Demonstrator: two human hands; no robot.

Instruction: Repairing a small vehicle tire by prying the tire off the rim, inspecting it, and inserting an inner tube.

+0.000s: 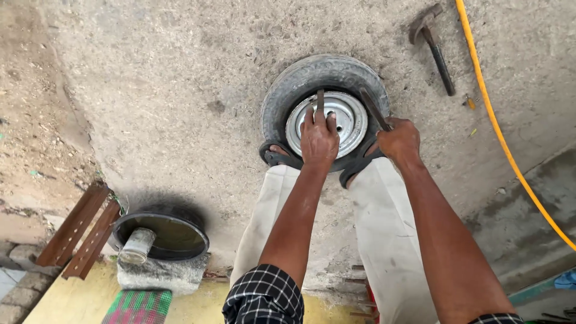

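A small grey tyre (294,84) on a silver steel rim (345,111) lies flat on the concrete floor. My left hand (318,137) grips a short metal tyre lever (320,101) stuck upright at the rim's edge. My right hand (398,139) holds a second lever (373,107) angled into the right side of the rim. My two feet in dark sandals (277,157) press on the tyre's near edge, below my light trousers.
A hammer (437,49) lies on the floor at the upper right. A yellow hose (501,139) runs down the right side. At lower left a black basin with dark liquid (162,235) and a tin sits on a stone block, beside rusty angle irons (81,231).
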